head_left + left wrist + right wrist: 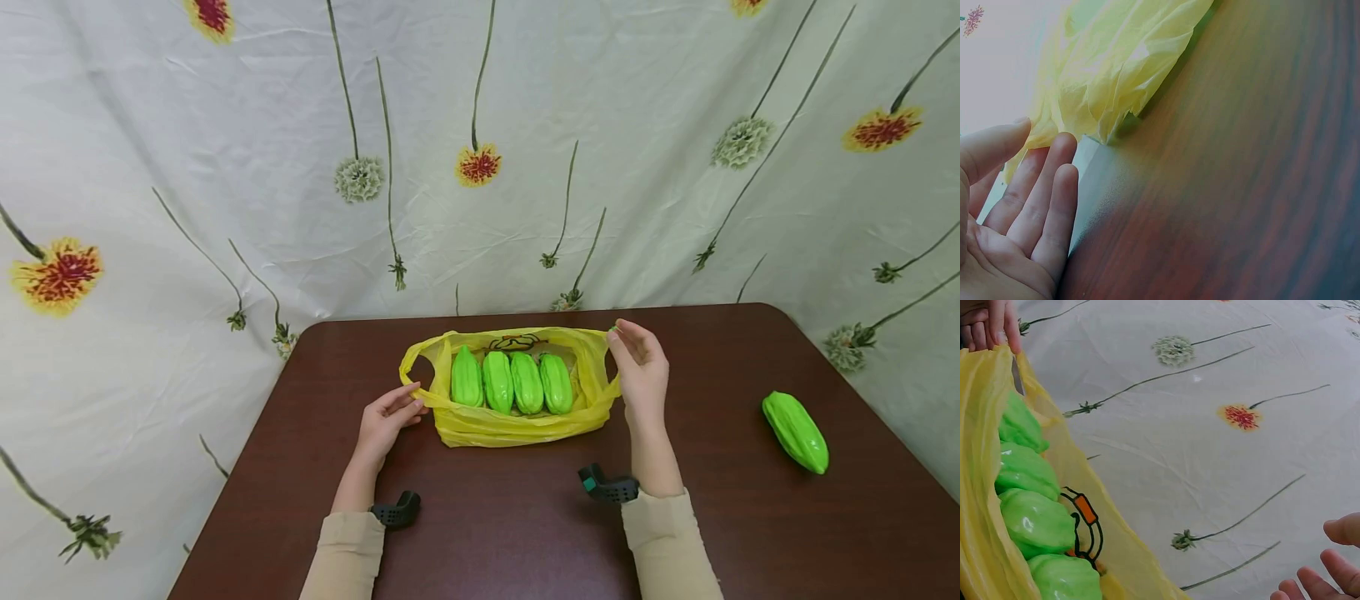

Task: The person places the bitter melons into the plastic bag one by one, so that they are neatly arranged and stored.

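Note:
A yellow plastic bag [517, 429] lies with its mouth spread wide. Several glossy green ridged fruits [527, 383], shaped like star fruit, sit side by side in it. My left hand [387, 423] pinches the bag's left handle between thumb and index finger; in the left wrist view the other fingers [1041, 225] are extended under the yellow film. Beside the right handle [609, 375] is my right hand [641, 371], raised. In the right wrist view its thumb [1344, 529] stands apart from the fingers, with nothing seen between them.
One more green ridged fruit [797, 433] lies on the dark brown table [495, 517], right of the bag. Behind the table's far edge hangs a white cloth [450, 225] with a flower print. Black bands [611, 489] are worn on both wrists.

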A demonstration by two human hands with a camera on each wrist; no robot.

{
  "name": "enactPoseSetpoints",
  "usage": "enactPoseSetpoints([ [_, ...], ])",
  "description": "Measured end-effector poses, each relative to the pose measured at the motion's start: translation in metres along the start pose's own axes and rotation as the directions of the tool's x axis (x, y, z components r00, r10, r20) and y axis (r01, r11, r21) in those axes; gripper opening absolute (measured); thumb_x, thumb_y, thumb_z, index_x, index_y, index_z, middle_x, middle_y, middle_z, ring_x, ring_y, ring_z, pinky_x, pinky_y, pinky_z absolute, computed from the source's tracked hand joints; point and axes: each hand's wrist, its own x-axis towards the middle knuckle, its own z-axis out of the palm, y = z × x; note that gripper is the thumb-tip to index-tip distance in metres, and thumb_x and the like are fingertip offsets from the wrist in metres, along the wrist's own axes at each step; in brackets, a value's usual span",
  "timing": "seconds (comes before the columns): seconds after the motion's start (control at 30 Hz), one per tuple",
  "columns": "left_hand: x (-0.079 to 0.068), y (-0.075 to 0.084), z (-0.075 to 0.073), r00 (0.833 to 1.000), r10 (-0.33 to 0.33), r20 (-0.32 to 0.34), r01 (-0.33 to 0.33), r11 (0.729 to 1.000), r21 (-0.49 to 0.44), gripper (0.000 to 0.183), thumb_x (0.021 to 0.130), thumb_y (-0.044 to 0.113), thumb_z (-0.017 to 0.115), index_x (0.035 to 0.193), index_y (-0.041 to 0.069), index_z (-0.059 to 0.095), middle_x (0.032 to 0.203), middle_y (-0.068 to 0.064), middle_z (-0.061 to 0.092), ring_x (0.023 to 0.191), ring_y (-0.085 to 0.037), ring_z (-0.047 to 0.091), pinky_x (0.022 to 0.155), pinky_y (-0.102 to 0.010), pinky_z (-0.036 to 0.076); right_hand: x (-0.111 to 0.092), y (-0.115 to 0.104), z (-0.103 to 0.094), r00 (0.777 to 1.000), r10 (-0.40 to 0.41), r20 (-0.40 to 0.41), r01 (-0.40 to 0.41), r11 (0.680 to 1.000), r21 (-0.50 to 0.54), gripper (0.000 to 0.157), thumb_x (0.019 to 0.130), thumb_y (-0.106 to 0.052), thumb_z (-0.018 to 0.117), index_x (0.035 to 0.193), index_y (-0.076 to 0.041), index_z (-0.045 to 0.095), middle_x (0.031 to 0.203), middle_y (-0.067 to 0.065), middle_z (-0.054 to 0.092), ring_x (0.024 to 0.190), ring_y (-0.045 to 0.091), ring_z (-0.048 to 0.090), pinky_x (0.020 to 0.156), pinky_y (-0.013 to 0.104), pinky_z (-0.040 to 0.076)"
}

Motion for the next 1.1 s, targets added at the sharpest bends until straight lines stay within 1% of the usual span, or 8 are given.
enactPoseSetpoints([
  [0.13,0.0,-0.001,0.0,1.0,0.001,-0.001,-0.001,1.0,-0.011,0.04,0.089,0.003,0.063,0.127,-0.007,0.054,0.096,-0.011,0.067,0.083,-0.019,0.068,0.077,-0.03,0.055,0.001,-0.007,-0.013,0.998,0.012,-0.058,-0.012,1.0,-0.009,0.035,0.092,-0.019,0.061,0.123,-0.003,0.058,0.125,0.011,0.055,0.115,0.017,0.051,0.099,0.033,0.041],
  [0.27,-0.001,0.0,0.0,1.0,-0.006,0.0,0.006,1.0,-0.009,0.04,0.089,0.003,0.063,0.127,-0.007,0.054,0.096,-0.011,0.067,0.084,-0.021,0.068,0.079,-0.032,0.055,0.003,-0.011,-0.029,0.99,0.016,-0.138,-0.015,1.0,0.007,0.036,0.09,-0.022,0.065,0.121,-0.004,0.06,0.117,0.004,0.059,0.113,0.016,0.052,0.096,0.029,0.043],
  [0.37,-0.001,0.0,0.0,1.0,-0.01,-0.001,0.01,1.0,-0.011,0.04,0.089,0.003,0.063,0.127,-0.007,0.055,0.097,-0.011,0.067,0.085,-0.023,0.068,0.08,-0.034,0.055,0.006,-0.013,-0.042,0.981,0.006,-0.196,0.008,0.998,0.066,0.032,0.088,-0.018,0.067,0.117,-0.005,0.063,0.109,-0.001,0.061,0.106,0.015,0.055,0.089,0.022,0.046],
  [0.5,-0.001,0.001,0.0,1.0,-0.005,0.0,0.005,1.0,-0.015,0.04,0.089,0.004,0.063,0.127,-0.007,0.054,0.099,-0.015,0.067,0.085,-0.022,0.068,0.079,-0.033,0.055,0.01,-0.015,-0.061,0.97,0.007,-0.243,0.038,0.982,0.182,0.027,0.086,-0.013,0.069,0.111,-0.005,0.065,0.106,0.002,0.062,0.098,0.013,0.058,0.083,0.017,0.049],
  [0.67,-0.001,0.0,0.0,1.0,-0.006,0.0,0.006,1.0,-0.014,0.04,0.089,0.004,0.063,0.127,-0.006,0.054,0.102,-0.018,0.066,0.083,-0.019,0.068,0.078,-0.031,0.055,0.013,-0.015,-0.086,0.955,0.046,-0.292,0.05,0.948,0.314,0.028,0.082,-0.01,0.072,0.108,-0.002,0.065,0.104,0.005,0.063,0.095,0.016,0.062,0.081,0.019,0.051],
  [0.8,0.0,0.0,0.0,1.0,-0.01,-0.003,0.01,1.0,-0.016,0.04,0.089,0.003,0.063,0.127,-0.006,0.055,0.102,-0.016,0.066,0.082,-0.017,0.068,0.077,-0.031,0.055,0.014,-0.015,-0.106,0.939,0.078,-0.334,0.076,0.903,0.424,0.031,0.078,-0.006,0.075,0.107,0.002,0.065,0.104,0.009,0.064,0.092,0.018,0.063,0.078,0.021,0.053],
  [0.93,0.0,0.0,-0.001,1.0,-0.013,-0.002,0.013,1.0,-0.015,0.04,0.089,0.004,0.063,0.127,-0.006,0.055,0.1,-0.014,0.067,0.083,-0.018,0.068,0.078,-0.03,0.055,0.013,-0.015,-0.121,0.928,0.094,-0.361,0.1,0.869,0.485,0.033,0.075,-0.004,0.077,0.105,0.003,0.065,0.103,0.012,0.064,0.087,0.017,0.065,0.076,0.022,0.054],
  [1.1,-0.001,0.0,-0.001,1.0,-0.013,0.002,0.013,1.0,-0.016,0.04,0.089,0.003,0.063,0.127,-0.006,0.055,0.099,-0.012,0.067,0.083,-0.018,0.068,0.078,-0.03,0.055,0.011,-0.015,-0.135,0.913,0.096,-0.396,0.097,0.893,0.44,0.032,0.075,-0.005,0.078,0.105,0.001,0.066,0.099,0.007,0.065,0.085,0.014,0.065,0.074,0.019,0.053],
])
